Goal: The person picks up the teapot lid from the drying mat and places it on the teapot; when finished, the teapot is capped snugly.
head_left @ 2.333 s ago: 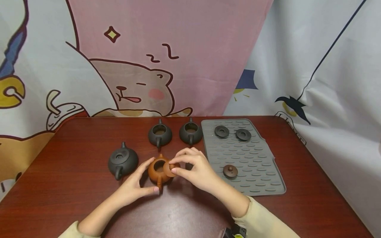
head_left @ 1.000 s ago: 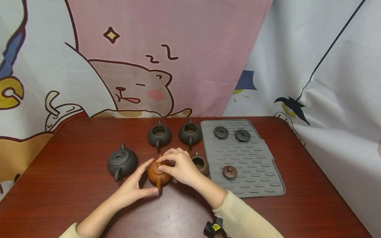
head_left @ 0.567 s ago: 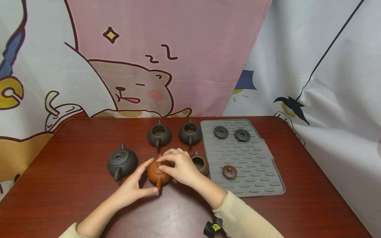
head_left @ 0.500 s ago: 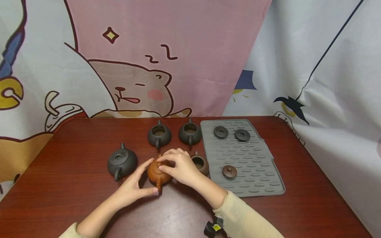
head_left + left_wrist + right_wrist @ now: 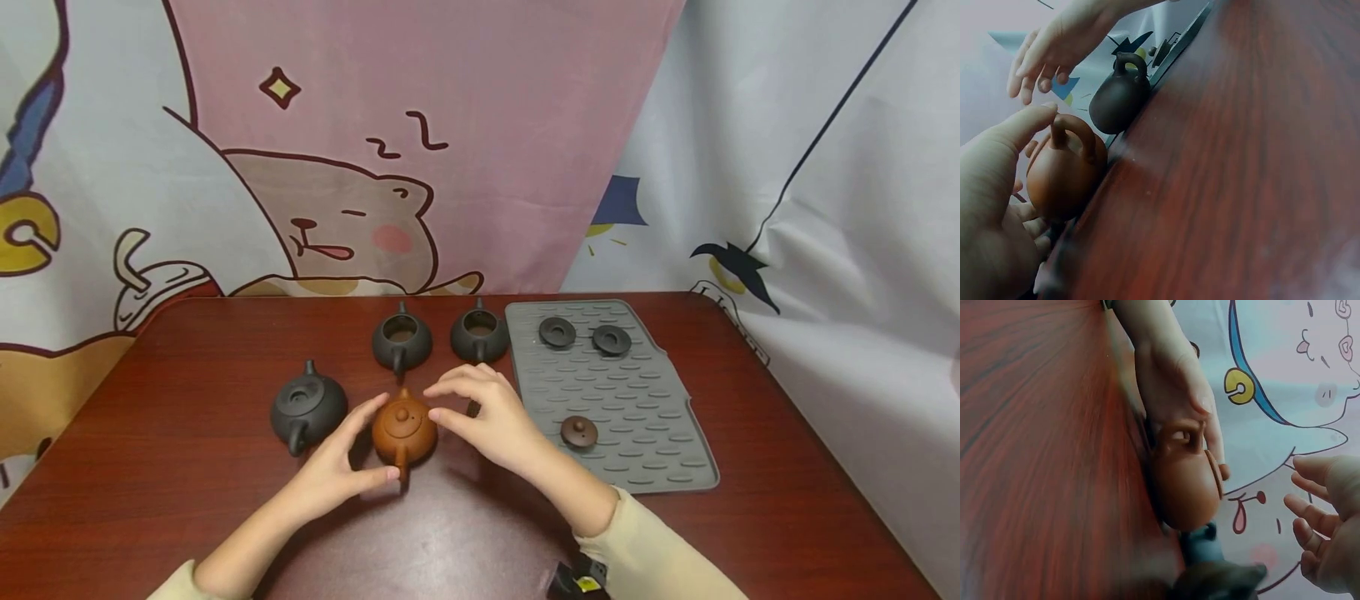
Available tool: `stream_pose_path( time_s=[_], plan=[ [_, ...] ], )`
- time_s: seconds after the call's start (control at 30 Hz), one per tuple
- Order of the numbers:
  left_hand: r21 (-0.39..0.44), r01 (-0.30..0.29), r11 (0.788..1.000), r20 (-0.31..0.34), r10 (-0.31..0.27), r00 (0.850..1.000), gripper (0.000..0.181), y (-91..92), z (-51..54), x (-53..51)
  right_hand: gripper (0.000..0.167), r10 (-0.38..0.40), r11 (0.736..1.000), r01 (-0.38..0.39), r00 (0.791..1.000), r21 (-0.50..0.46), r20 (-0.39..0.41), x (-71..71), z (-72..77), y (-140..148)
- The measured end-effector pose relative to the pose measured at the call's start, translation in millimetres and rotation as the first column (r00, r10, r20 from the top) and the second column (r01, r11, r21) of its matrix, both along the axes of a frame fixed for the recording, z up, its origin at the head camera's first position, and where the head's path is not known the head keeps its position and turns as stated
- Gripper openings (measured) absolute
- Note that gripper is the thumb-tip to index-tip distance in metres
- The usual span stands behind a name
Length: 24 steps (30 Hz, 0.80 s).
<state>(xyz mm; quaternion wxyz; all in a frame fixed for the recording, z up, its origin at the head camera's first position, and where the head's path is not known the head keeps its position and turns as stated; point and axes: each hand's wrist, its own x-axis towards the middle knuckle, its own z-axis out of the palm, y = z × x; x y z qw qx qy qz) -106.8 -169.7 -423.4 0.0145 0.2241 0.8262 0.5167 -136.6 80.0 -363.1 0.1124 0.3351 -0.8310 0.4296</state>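
In the head view an orange-brown teapot [image 5: 405, 433] stands upright with its lid [image 5: 402, 417] seated on top. The left hand [image 5: 330, 471] curves round its left side, thumb at the handle and fingertips near the spout; in the left wrist view that thumb touches the top of the handle of the teapot [image 5: 1065, 178]. To the right of the pot, the right hand [image 5: 498, 421] holds nothing, its fingers parted from the lid. The right wrist view shows a gap between the right hand [image 5: 1329, 519] and the teapot [image 5: 1185, 484].
Two lidless dark teapots [image 5: 402, 337] [image 5: 480, 335] stand behind. A dark teapot with its lid on [image 5: 309, 408] is at the left. A grey mat [image 5: 637, 400] bears two dark lids [image 5: 557, 332] [image 5: 611, 340] and a brown lid [image 5: 579, 432]. The right hand mostly hides a brown teapot in the head view.
The orange-brown lid went from beside the opening onto the teapot. The right hand has since let go of its knob and moved right. The left hand stays round the pot.
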Motion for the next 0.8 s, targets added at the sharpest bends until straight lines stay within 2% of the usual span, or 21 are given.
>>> stream_pose_path(
  time_s=[0.13,0.3,0.57,0.63,0.8],
  plan=[
    [0.050,0.017,0.999,-0.065,-0.014,0.998,0.084,2.3,4.8,-0.3,0.021,0.010,0.999,-0.011,1.000,-0.039,-0.020,3.9,3.1,17],
    [0.130,0.060,0.990,-0.122,-0.044,0.992,0.082,7.2,12.3,1.7,0.024,-0.031,0.999,0.031,0.999,-0.035,-0.019,10.9,4.2,42],
    [0.162,0.066,0.985,-0.148,-0.042,0.988,0.083,21.7,29.2,10.6,0.026,-0.099,0.995,0.097,0.993,-0.031,-0.064,14.2,-5.7,88],
    [0.175,0.074,0.982,-0.127,-0.052,0.991,0.084,27.5,33.3,13.0,0.028,-0.125,0.992,0.124,0.990,-0.016,-0.061,14.7,-8.5,101],
    [0.140,0.066,0.988,-0.116,-0.050,0.992,0.087,46.0,41.2,17.8,0.031,-0.189,0.982,0.190,0.981,0.014,-0.030,15.2,-16.7,130]
  ],
)
